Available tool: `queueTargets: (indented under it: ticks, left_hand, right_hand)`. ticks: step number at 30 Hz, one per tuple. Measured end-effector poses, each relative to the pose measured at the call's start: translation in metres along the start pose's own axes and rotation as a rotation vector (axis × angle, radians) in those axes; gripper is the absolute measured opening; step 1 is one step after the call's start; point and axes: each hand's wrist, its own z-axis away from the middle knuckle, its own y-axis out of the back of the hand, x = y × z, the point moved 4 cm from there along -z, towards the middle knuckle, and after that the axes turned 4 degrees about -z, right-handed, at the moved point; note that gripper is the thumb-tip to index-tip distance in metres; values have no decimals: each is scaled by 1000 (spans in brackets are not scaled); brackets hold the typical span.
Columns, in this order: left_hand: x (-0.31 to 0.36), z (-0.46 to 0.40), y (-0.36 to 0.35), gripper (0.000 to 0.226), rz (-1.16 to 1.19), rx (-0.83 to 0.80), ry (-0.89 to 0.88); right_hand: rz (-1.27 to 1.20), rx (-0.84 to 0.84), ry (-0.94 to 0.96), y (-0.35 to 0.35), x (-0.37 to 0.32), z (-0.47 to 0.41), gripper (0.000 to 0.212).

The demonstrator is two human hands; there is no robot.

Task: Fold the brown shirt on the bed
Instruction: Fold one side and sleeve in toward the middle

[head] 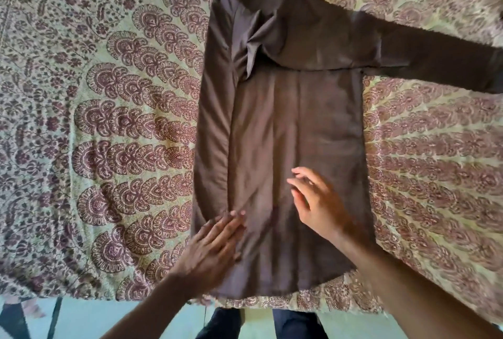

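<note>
The brown shirt [294, 126] lies flat along the bed, hem toward me and collar at the far end. Its left side is folded inward, forming a long strip down the left edge. The right sleeve [441, 64] stretches out to the right, off the frame. My left hand [215, 249] lies flat with straight fingers on the lower left part of the shirt, by the folded edge. My right hand [318, 202] hovers over or lightly touches the lower middle of the shirt, fingers spread and relaxed, holding nothing.
The bed is covered by a cream bedspread [114, 126] with a maroon paisley pattern. Its near edge [81, 298] runs along the bottom, with a pale floor [89, 319] and my dark trouser legs [226, 325] below it.
</note>
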Motion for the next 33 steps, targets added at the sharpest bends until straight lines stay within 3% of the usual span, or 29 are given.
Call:
queueTargets:
  ticks: [7, 15, 20, 23, 25, 29, 33]
  left_hand:
    - [-36, -219, 54, 55, 16, 123, 57]
    - [-54, -431, 63, 58, -51, 190, 101]
    - [-48, -464, 30, 63, -11, 128, 153]
    - [-46, -461, 23, 64, 40, 130, 188]
    - [-48, -463, 26, 65, 79, 94, 180]
    - [-57, -463, 46, 66, 268, 30, 212]
    - [-73, -440, 83, 47, 390, 306, 424]
  right_hand:
    - [-52, 302, -247, 82, 95, -67, 21]
    - [-14, 461, -615, 151, 221, -156, 24]
    - [115, 502, -869, 170, 264, -199, 41]
    - [53, 495, -1003, 176, 277, -224, 66]
    - [15, 464, -1063, 177, 281, -236, 72]
    - [-185, 554, -1022, 181, 271, -239, 38]
    - [-339, 629, -693, 171, 222, -221, 35]
